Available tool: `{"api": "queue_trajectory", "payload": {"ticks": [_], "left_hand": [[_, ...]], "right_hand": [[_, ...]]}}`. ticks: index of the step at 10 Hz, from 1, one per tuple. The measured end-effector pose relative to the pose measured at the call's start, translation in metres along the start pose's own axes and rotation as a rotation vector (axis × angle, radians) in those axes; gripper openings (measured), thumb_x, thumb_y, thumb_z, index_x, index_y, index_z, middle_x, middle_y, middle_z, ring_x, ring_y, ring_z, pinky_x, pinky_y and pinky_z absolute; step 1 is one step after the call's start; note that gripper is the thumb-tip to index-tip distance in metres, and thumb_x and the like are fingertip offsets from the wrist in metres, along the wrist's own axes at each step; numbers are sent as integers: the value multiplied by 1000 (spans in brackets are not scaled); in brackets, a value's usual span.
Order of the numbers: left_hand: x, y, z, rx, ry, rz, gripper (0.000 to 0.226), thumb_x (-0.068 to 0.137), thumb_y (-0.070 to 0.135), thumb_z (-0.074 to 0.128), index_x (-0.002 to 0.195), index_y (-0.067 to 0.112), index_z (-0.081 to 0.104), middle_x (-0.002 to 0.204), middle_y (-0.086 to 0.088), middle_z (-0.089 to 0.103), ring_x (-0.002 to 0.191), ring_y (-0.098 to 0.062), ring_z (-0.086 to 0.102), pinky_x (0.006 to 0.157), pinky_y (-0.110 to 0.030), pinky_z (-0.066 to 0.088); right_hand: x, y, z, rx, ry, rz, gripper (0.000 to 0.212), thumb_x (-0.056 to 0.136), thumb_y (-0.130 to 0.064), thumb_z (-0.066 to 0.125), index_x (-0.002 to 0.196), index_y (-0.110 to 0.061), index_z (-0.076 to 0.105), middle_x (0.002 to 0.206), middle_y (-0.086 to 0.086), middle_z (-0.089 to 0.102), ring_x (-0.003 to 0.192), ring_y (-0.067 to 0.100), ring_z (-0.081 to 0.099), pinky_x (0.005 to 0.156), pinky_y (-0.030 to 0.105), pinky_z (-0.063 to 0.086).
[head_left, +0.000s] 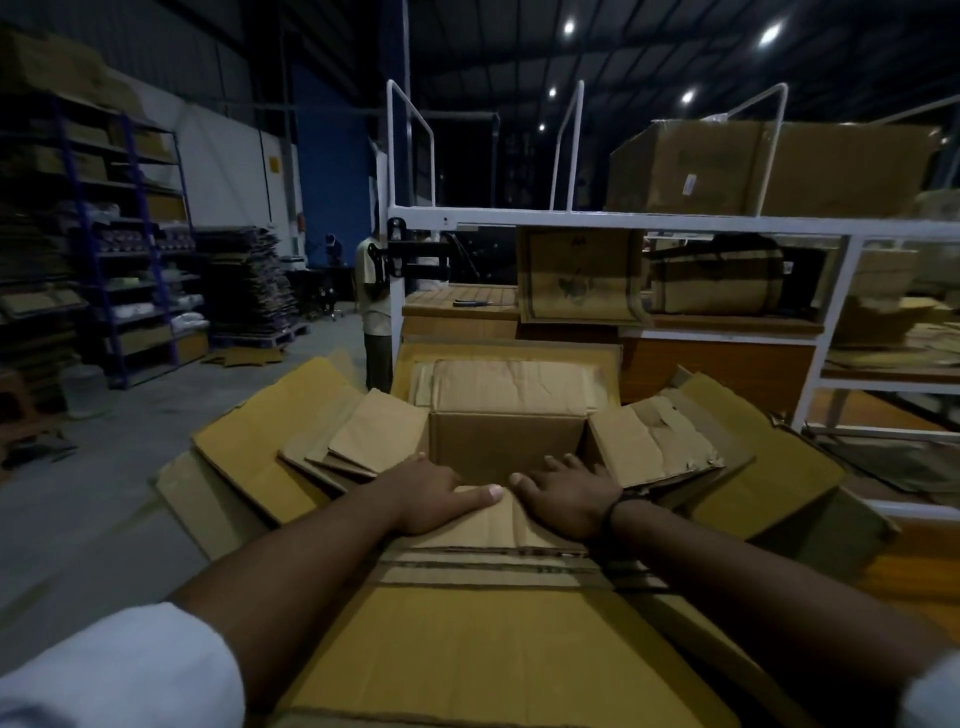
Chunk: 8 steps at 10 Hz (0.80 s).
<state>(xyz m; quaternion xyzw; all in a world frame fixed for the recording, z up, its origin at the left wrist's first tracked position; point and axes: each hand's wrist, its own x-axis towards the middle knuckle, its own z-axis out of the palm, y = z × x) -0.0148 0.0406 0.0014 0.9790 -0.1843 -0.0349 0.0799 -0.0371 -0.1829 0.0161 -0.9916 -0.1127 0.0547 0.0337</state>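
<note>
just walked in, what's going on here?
A person leans over an open cardboard box in a warehouse. The left hand and right hand press side by side on its near flap, fingertips at the rim of the opening. The other flaps are splayed outward. A white rack holding more cartons stands behind.

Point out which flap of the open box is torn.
The right flap: its outer edge is ragged and ripped. The left flap and far flap have clean edges.
</note>
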Motion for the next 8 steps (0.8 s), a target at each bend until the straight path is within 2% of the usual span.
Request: {"api": "queue_trajectory", "payload": {"ticks": [1, 2, 3, 4, 5, 6, 7, 8], "left_hand": [[-1, 2, 3, 17, 81, 55, 108, 80, 96, 7, 114, 20, 76, 103, -11, 73, 108, -23, 65, 116, -46, 31], [-1, 4, 4, 31, 136, 53, 105, 79, 96, 7, 100, 19, 75, 92, -9, 71, 101, -23, 65, 114, -46, 34], [-1, 4, 5, 41, 163, 67, 99, 83, 93, 9, 96, 20, 75, 88, -5, 69, 96, -21, 64, 113, -44, 35], [-2, 4, 10, 19, 209, 67, 102, 82, 93, 6, 96, 21, 76, 86, 0, 69, 94, -18, 64, 112, -43, 35], [-2, 0, 15, -11, 304, 6, 95, 85, 91, 12, 91, 22, 76, 82, 1, 66, 95, -22, 62, 95, -42, 44], [-5, 2, 12, -2, 391, -7, 87, 88, 87, 18, 90, 21, 75, 82, 0, 67, 88, -22, 62, 79, -38, 46], [-13, 11, 1, 139, 383, 19, 74, 95, 77, 23, 99, 22, 72, 96, -3, 70, 93, -22, 62, 100, -45, 42], [-12, 15, -24, 204, 382, 12, 72, 94, 77, 29, 128, 22, 63, 125, -5, 67, 119, -24, 58, 114, -49, 32]], "right_hand": [[3, -14, 5, 35, 59, -59, 67, 100, -65, 9, 139, -36, 55, 147, 8, 55, 135, 32, 48, 106, 53, 43], [4, -15, 6, 51, 166, -40, 70, 99, -67, 11, 99, -25, 68, 88, 3, 68, 80, 21, 62, 76, 40, 55], [-1, -18, 6, 62, 225, -36, 65, 102, -64, 17, 69, -23, 55, 69, 0, 57, 65, 19, 54, 68, 36, 49], [-7, -19, 6, 93, 271, -49, 61, 104, -61, 23, 62, -23, 47, 64, -2, 52, 58, 18, 48, 60, 33, 42], [-11, -20, 7, 124, 298, -45, 59, 105, -59, 28, 64, -22, 50, 62, -2, 53, 53, 16, 46, 55, 32, 38], [-9, -20, 5, 119, 301, -62, 56, 106, -55, 29, 76, -20, 61, 69, 1, 61, 60, 20, 57, 58, 38, 47], [-11, -23, -3, 0, 305, -79, 51, 104, -58, 28, 106, -22, 63, 99, 3, 68, 90, 24, 64, 81, 43, 52], [-15, -22, -27, -47, 339, -58, 56, 104, -60, 32, 146, -24, 45, 146, 5, 52, 131, 26, 49, 108, 44, 38]]}}
